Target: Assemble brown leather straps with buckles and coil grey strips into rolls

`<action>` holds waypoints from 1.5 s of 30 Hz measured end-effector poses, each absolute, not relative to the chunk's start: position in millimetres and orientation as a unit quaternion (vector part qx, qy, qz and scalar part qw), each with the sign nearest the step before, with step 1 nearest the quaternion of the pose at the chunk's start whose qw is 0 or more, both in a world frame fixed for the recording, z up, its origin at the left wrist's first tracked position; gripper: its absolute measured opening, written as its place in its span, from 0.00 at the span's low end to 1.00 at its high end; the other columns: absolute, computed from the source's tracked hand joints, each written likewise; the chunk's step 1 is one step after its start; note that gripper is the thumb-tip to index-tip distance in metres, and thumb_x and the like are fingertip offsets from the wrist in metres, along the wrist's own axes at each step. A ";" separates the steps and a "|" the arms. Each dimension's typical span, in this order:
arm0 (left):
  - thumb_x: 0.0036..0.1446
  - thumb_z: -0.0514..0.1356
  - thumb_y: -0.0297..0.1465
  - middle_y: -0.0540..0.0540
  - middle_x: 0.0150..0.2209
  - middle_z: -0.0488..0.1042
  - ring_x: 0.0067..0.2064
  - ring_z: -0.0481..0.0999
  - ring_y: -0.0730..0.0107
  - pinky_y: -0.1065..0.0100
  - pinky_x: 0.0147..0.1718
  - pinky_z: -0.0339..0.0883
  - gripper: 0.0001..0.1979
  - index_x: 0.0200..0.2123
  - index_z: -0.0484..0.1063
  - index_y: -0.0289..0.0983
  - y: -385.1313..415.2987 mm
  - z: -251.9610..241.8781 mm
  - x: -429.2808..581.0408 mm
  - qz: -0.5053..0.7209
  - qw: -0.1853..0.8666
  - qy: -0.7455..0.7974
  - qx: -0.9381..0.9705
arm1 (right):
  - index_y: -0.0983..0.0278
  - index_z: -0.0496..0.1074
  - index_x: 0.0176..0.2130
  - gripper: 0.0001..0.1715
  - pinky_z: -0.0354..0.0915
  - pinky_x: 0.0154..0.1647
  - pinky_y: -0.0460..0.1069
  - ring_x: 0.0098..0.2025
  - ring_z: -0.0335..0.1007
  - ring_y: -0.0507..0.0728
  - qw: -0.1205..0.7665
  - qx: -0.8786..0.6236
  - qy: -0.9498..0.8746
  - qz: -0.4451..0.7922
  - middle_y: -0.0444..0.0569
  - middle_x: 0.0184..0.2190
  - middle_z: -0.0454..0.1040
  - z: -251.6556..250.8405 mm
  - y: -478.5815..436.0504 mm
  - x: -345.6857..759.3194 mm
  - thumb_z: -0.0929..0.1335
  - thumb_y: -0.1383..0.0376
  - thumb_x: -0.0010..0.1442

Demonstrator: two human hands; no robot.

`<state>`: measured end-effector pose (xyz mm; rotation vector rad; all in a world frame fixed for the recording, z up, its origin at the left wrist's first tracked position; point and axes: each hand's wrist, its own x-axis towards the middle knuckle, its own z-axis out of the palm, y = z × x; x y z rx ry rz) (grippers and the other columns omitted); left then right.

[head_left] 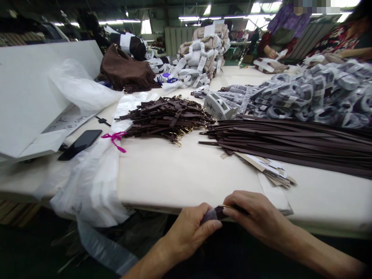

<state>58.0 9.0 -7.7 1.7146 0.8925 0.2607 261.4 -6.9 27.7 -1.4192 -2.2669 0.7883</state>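
My left hand [192, 228] is closed around a dark brown strap [220, 212] partly covered in clear plastic film, just over the table's front edge. From the other side my right hand [252, 215] pinches the same strap between thumb and fingers. Most of the strap is hidden inside my hands. Beyond them on the table lie a pile of short brown straps with gold-coloured clasps [171, 116] and, to the right, a stack of long brown straps [290, 141]. Slips of card and paper [269, 168] stick out from under the long straps.
A tape dispenser [219, 106] stands between the piles. Plastic-wrapped straps [314, 93] heap up at right. Plastic bags [93, 182], a black phone [81, 144] and a pink tie [116, 140] lie left. A brown fringed bag [126, 69] sits behind. Co-workers [279, 35] stand across the table.
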 end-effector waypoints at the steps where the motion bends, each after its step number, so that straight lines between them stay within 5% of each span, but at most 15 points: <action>1: 0.58 0.52 0.42 0.52 0.26 0.66 0.24 0.65 0.78 0.76 0.23 0.58 0.15 0.32 0.64 0.35 10.6 -6.8 57.3 0.094 0.646 0.357 0.668 | 0.65 0.68 0.35 0.10 0.57 0.28 0.47 0.28 0.63 0.52 0.183 -0.462 -0.839 0.220 0.47 0.26 0.70 25.8 -9.1 262.7 0.60 0.65 0.64; 4: 0.55 0.53 0.46 0.52 0.23 0.64 0.18 0.62 0.81 0.78 0.17 0.56 0.18 0.32 0.61 0.34 12.4 -8.0 58.4 0.060 0.830 0.269 0.485 | 0.67 0.67 0.42 0.12 0.54 0.26 0.49 0.27 0.61 0.54 0.186 -0.332 -0.923 0.064 0.49 0.27 0.71 24.4 -13.5 267.4 0.57 0.68 0.65; 7: 0.53 0.53 0.47 0.51 0.23 0.66 0.19 0.63 0.79 0.76 0.17 0.58 0.20 0.34 0.62 0.34 10.5 -9.1 60.4 0.058 0.859 0.247 0.444 | 0.69 0.66 0.44 0.15 0.56 0.28 0.50 0.29 0.62 0.55 0.183 -0.273 -0.945 0.002 0.52 0.31 0.73 26.0 -14.9 271.0 0.55 0.70 0.65; 12: 0.57 0.54 0.40 0.46 0.34 0.72 0.35 0.70 0.68 0.69 0.36 0.63 0.15 0.41 0.68 0.35 2.8 -11.4 58.6 0.168 0.490 0.386 0.764 | 0.66 0.68 0.37 0.10 0.52 0.25 0.49 0.25 0.58 0.53 0.181 -0.352 -0.917 0.057 0.46 0.24 0.68 20.7 -14.4 269.7 0.59 0.68 0.65; 15: 0.61 0.48 0.42 0.43 0.34 0.73 0.34 0.71 0.67 0.68 0.35 0.63 0.19 0.41 0.69 0.33 -3.1 -17.2 61.3 0.202 0.372 0.370 0.827 | 0.66 0.69 0.34 0.12 0.53 0.25 0.48 0.26 0.59 0.52 0.186 -0.390 -0.889 0.149 0.47 0.24 0.67 19.0 -12.7 265.1 0.59 0.66 0.65; 23: 0.62 0.46 0.41 0.45 0.36 0.74 0.37 0.72 0.70 0.73 0.36 0.63 0.18 0.40 0.69 0.35 -5.2 -20.8 63.9 0.180 0.450 0.354 0.800 | 0.63 0.70 0.40 0.11 0.59 0.33 0.44 0.32 0.67 0.51 0.120 -0.423 -0.803 0.403 0.46 0.31 0.73 25.0 -4.3 261.7 0.63 0.60 0.62; 37: 0.62 0.48 0.38 0.48 0.29 0.72 0.30 0.69 0.73 0.75 0.29 0.58 0.17 0.33 0.71 0.33 7.4 -26.6 56.6 0.135 0.469 0.319 0.813 | 0.66 0.70 0.31 0.10 0.52 0.23 0.42 0.24 0.60 0.48 0.037 -0.451 -0.777 0.437 0.41 0.22 0.69 27.5 14.4 252.4 0.65 0.62 0.58; 42: 0.52 0.61 0.38 0.48 0.38 0.74 0.38 0.71 0.70 0.74 0.37 0.61 0.21 0.47 0.66 0.36 8.0 -27.4 46.3 0.174 0.547 0.356 0.737 | 0.67 0.70 0.31 0.13 0.54 0.25 0.43 0.24 0.61 0.48 0.055 -0.431 -0.797 0.419 0.43 0.24 0.70 27.9 13.6 246.6 0.63 0.61 0.61; 45: 0.55 0.58 0.37 0.49 0.32 0.73 0.34 0.70 0.73 0.76 0.34 0.59 0.13 0.38 0.72 0.34 8.1 -26.1 37.7 0.148 0.527 0.373 0.749 | 0.66 0.70 0.32 0.14 0.56 0.28 0.43 0.27 0.63 0.49 0.072 -0.396 -0.817 0.413 0.44 0.25 0.70 30.9 16.3 248.5 0.62 0.60 0.63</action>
